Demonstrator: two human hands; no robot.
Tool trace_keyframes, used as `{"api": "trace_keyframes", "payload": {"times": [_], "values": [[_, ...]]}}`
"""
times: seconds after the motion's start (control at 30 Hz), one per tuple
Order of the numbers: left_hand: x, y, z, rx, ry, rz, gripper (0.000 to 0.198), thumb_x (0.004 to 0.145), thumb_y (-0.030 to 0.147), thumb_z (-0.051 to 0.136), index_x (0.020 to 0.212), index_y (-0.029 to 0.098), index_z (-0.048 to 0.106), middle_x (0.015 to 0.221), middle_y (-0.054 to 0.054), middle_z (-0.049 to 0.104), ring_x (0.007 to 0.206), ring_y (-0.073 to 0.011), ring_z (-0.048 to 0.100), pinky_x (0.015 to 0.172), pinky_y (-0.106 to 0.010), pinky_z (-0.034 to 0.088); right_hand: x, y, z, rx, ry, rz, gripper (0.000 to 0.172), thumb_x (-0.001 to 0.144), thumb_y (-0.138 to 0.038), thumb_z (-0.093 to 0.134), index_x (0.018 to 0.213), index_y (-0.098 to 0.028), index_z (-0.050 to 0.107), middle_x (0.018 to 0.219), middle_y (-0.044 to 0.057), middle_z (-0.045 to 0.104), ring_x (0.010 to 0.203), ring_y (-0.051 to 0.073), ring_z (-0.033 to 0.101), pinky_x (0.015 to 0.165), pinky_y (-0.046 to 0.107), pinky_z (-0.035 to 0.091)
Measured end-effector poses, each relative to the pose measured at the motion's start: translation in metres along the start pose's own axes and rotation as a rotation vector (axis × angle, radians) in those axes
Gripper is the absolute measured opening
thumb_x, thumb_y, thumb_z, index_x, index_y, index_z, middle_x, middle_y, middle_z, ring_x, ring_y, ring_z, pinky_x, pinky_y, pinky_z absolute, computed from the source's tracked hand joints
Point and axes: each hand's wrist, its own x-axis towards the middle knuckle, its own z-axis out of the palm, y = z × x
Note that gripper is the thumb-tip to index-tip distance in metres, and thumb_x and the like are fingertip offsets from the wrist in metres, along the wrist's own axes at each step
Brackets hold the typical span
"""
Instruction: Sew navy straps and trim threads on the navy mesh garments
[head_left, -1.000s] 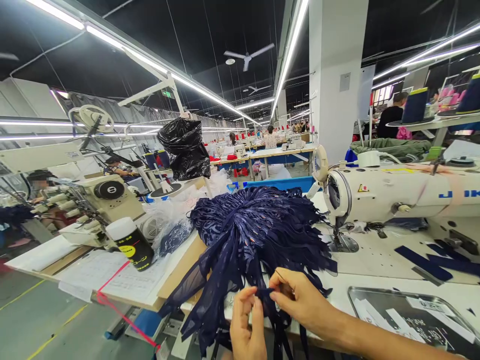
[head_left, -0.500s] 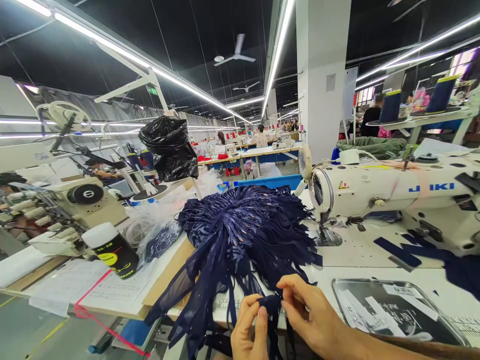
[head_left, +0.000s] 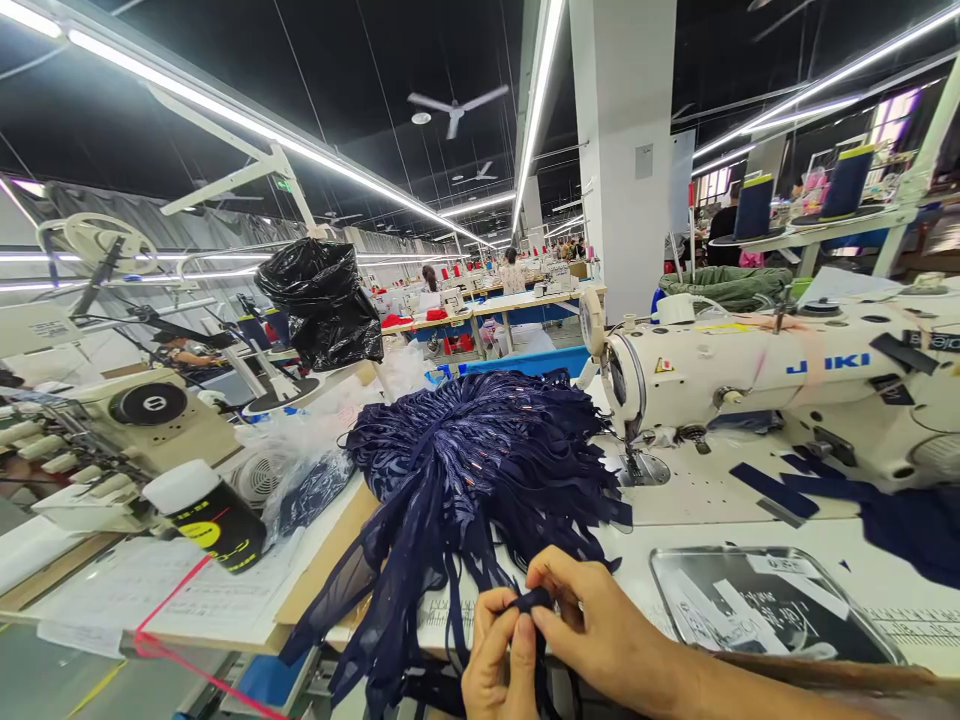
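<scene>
My left hand (head_left: 496,658) and my right hand (head_left: 592,622) meet at the table's front edge, both pinching the end of one navy fabric strip (head_left: 531,599). The strip hangs from a big heap of navy strips (head_left: 480,455) piled on the white sewing table (head_left: 697,495). Fingers of both hands are closed on the strip. A white Juki sewing machine (head_left: 772,375) stands just right of the heap.
A dark tray (head_left: 765,605) with white labels lies at the right front. A black can with a white cap (head_left: 206,515) rests on papers at the left, beside another machine (head_left: 142,420). A black plastic bag (head_left: 322,300) hangs behind. Other workers sit at distant tables.
The view has shifted to the right and a little down. My hands have stayed pinched on the strip and moved closer together, near the table's edge.
</scene>
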Motion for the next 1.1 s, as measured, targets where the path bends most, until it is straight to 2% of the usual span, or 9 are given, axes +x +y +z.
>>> {"api": "trace_keyframes", "payload": {"times": [0.17, 0.27, 0.33, 0.43, 0.67, 0.73, 0.9, 1.0, 1.1], "values": [[0.001, -0.001, -0.001, -0.008, 0.013, 0.013, 0.027, 0.063, 0.043, 0.068, 0.054, 0.018, 0.067, 0.073, -0.003, 0.054, 0.066, -0.0135, 0.051, 0.061, -0.018, 0.041, 0.002, 0.003, -0.008, -0.142, -0.031, -0.042, 0.021, 0.072, -0.003, 0.038, 0.082, -0.019, 0.048, 0.048, -0.010, 0.038, 0.042, 0.008, 0.034, 0.044, 0.018, 0.028], [0.004, -0.005, -0.002, 0.028, 0.017, -0.020, 0.033, 0.063, 0.048, 0.067, 0.050, 0.017, 0.064, 0.070, -0.002, 0.052, 0.066, -0.0135, 0.050, 0.062, -0.019, 0.039, 0.001, 0.004, -0.014, -0.328, 0.072, -0.243, 0.016, 0.079, -0.009, 0.039, 0.085, -0.017, 0.051, 0.066, -0.002, 0.052, 0.052, 0.010, 0.044, 0.049, 0.020, 0.033], [0.006, -0.008, -0.003, 0.042, 0.008, -0.048, 0.036, 0.062, 0.050, 0.066, 0.049, 0.017, 0.061, 0.070, -0.002, 0.051, 0.064, -0.0131, 0.049, 0.060, -0.019, 0.038, -0.001, 0.005, -0.016, -0.446, 0.102, -0.431, 0.018, 0.085, -0.012, 0.035, 0.083, -0.016, 0.052, 0.073, 0.003, 0.054, 0.056, 0.012, 0.047, 0.051, 0.022, 0.035], [0.006, -0.011, -0.004, 0.054, 0.004, -0.042, 0.037, 0.064, 0.051, 0.064, 0.049, 0.017, 0.058, 0.068, -0.001, 0.051, 0.064, -0.0130, 0.048, 0.058, -0.019, 0.037, -0.002, 0.006, -0.016, -0.603, 0.098, -0.612, 0.027, 0.089, -0.011, 0.028, 0.079, -0.015, 0.053, 0.070, 0.004, 0.053, 0.056, 0.013, 0.047, 0.051, 0.024, 0.035], [0.006, -0.007, -0.007, 0.227, -0.038, 0.140, 0.035, 0.071, 0.048, 0.058, 0.049, 0.020, 0.057, 0.068, -0.002, 0.050, 0.068, -0.0171, 0.048, 0.067, -0.024, 0.035, -0.002, 0.005, -0.015, -0.922, 0.047, -0.886, 0.036, 0.083, -0.003, 0.025, 0.064, -0.014, 0.052, 0.058, 0.003, 0.048, 0.047, 0.015, 0.039, 0.044, 0.029, 0.024], [0.007, -0.009, -0.009, 0.231, -0.047, 0.135, 0.035, 0.071, 0.048, 0.057, 0.050, 0.020, 0.056, 0.068, -0.001, 0.050, 0.067, -0.0167, 0.048, 0.066, -0.024, 0.035, -0.002, 0.007, -0.015, -0.782, 0.081, -0.808, 0.031, 0.082, -0.003, 0.028, 0.063, -0.016, 0.049, 0.059, 0.002, 0.048, 0.048, 0.014, 0.038, 0.045, 0.028, 0.025], [0.014, -0.017, -0.016, 0.190, -0.069, 0.019, 0.037, 0.070, 0.050, 0.057, 0.051, 0.018, 0.055, 0.069, -0.001, 0.050, 0.065, -0.0158, 0.048, 0.067, -0.023, 0.035, 0.001, 0.007, -0.018, -0.122, 0.087, -0.358, 0.015, 0.076, -0.007, 0.036, 0.067, -0.020, 0.040, 0.065, -0.003, 0.043, 0.052, 0.009, 0.039, 0.046, 0.020, 0.031], [0.016, -0.022, -0.018, 0.156, -0.078, -0.013, 0.036, 0.069, 0.050, 0.059, 0.052, 0.018, 0.055, 0.068, 0.000, 0.050, 0.065, -0.0149, 0.048, 0.067, -0.022, 0.035, 0.003, 0.004, -0.019, 0.009, 0.070, -0.296, 0.015, 0.081, -0.011, 0.033, 0.070, -0.020, 0.040, 0.074, 0.000, 0.047, 0.057, 0.009, 0.040, 0.051, 0.020, 0.035], [0.016, -0.026, -0.020, 0.130, -0.068, -0.012, 0.036, 0.069, 0.050, 0.059, 0.053, 0.018, 0.057, 0.069, 0.000, 0.051, 0.067, -0.0151, 0.048, 0.069, -0.022, 0.034, 0.004, 0.004, -0.018, -0.067, 0.056, -0.344, 0.012, 0.086, -0.017, 0.035, 0.087, -0.019, 0.047, 0.083, 0.002, 0.050, 0.055, 0.009, 0.041, 0.052, 0.021, 0.037]]}}
